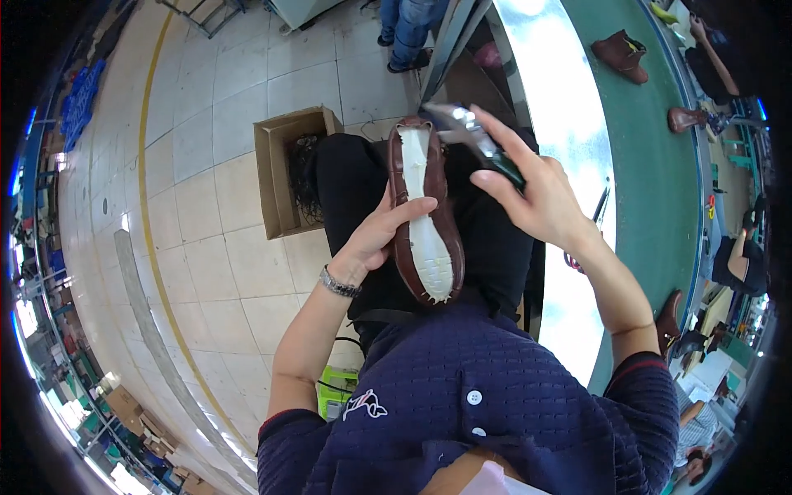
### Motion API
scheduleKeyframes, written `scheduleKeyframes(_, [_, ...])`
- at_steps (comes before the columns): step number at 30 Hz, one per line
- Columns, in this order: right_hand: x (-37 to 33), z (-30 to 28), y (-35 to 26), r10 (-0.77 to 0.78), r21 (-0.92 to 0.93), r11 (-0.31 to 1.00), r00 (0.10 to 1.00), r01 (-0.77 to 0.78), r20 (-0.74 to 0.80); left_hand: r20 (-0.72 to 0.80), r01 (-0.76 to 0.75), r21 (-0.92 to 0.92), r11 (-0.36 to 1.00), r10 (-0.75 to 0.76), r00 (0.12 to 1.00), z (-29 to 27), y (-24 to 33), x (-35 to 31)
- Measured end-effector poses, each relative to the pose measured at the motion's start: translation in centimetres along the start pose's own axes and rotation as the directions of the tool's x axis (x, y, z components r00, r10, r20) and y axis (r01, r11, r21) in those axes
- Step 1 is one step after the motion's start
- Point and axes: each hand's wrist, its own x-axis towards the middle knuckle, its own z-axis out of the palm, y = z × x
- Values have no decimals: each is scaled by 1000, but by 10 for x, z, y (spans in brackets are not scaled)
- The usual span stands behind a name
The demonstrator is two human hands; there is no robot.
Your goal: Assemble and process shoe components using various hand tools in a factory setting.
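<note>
A brown leather shoe point(426, 224), white underside up, is gripped in your left hand point(381, 231) above your black-trousered lap point(492, 247). Your right hand point(536, 188) curls around a green-handled metal tool point(485, 147) beside the shoe. Left stands a brown cardboard box point(271, 186); right, a shiny pale ledge point(573, 144).

Bright; white glare on bench point(569, 120); tool point(469, 120) blurred (slightly); edges fisheye-bent

This is a shoe workshop, with a part-made brown shoe point(429, 243) in front, boots point(620, 56) along a green worktop point(648, 198) and people point(747, 264) beyond it. 1 yellow line point(143, 157) crosses the tiled floor point(235, 186).
</note>
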Motion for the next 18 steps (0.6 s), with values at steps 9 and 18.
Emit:
scheduleKeyframes(9, [-59, 12, 41, 306, 755, 493, 898, -432, 315, 206, -298, 181, 937, 260, 943, -16, -40, 19])
scheduleKeyframes(18, [-96, 55, 58, 204, 703, 335, 777, -627, 595, 353, -330, -61, 942, 330, 875, -40, -85, 24])
